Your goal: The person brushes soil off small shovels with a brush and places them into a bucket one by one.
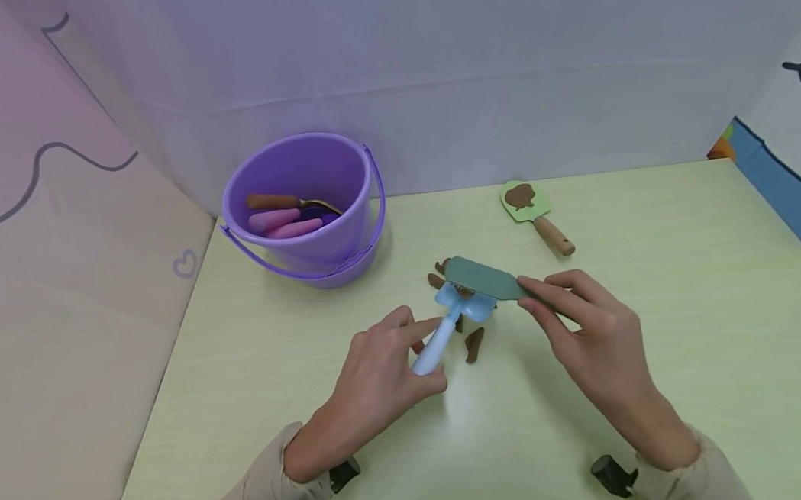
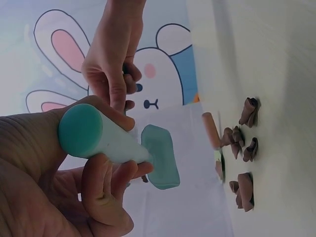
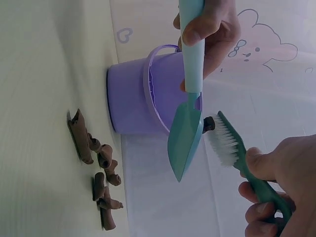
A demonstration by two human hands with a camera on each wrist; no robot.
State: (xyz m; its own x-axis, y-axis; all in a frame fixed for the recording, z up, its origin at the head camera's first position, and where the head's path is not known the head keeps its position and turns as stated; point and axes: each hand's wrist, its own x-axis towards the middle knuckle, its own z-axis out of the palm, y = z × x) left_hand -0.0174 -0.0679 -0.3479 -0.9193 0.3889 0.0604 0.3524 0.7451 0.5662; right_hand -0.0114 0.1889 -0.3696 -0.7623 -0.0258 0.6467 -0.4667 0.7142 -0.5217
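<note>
My left hand [image 1: 379, 358] grips the pale handle of a light blue toy trowel [image 1: 439, 339], its blade held over the table. In my right hand [image 1: 594, 326] is a green brush [image 1: 488, 279], pinched by the handle and lying across the trowel's blade in the head view. White bristles [image 3: 223, 144] face the blade in the right wrist view, with a small brown curled piece [image 3: 209, 124] between bristles and blade. Below both tools, several brown curled pieces [image 1: 474, 345] lie scattered on the table.
A purple bucket [image 1: 332, 254] stands at the back left, holding tools with pink and brown handles [image 1: 272, 202]. Toward the back right lies a small light green tool [image 1: 555, 237] with a wooden handle and a brown patch on its head. Printed cloth [image 1: 432, 87] hangs behind the table.
</note>
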